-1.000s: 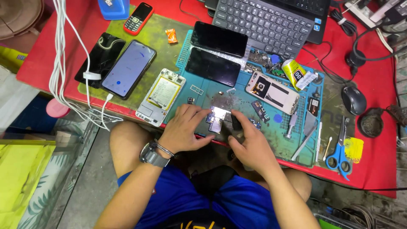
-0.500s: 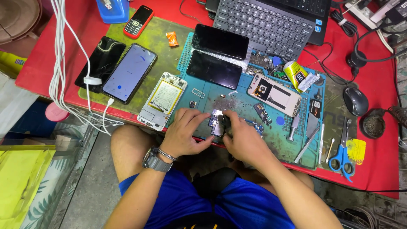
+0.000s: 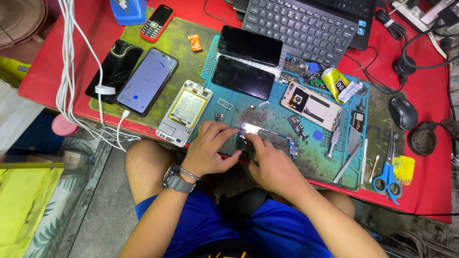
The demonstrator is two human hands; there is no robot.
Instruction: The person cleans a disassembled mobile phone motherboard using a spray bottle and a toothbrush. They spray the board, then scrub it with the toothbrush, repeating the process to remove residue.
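- The circuit board (image 3: pixel 267 136), a narrow phone board with a silver shield at its left end, lies on the teal work mat (image 3: pixel 344 172) near the table's front edge, roughly midway along that edge.
- Its long axis runs left to right, nearly parallel to the front edge; the shielded end points toward the left hand (image 3: pixel 210 150), and the thinner end with blue parts points toward the table's right side, dipping a little toward the front.
- The left hand rests on the mat's front left part, fingers (image 3: pixel 224 131) curled and pinched against the board's left end; a watch (image 3: pixel 174 179) and a chain bracelet sit on that wrist.
- The right hand (image 3: pixel 272 165) covers the board's near side, fingers bent and closed down onto it just beside the shield; whether it grips a small tool there cannot be told.
- An opened phone (image 3: pixel 184 112) showing its battery lies just left of the left hand, straddling the mat's left edge.
- A white phone back (image 3: pixel 311 105) lies behind the board, toward the mat's far right.
- Two dark screens (image 3: pixel 244 76) lie at the mat's far left corner.
- Blue-handled scissors (image 3: pixel 387 174) lie off the mat toward the table's front right corner.
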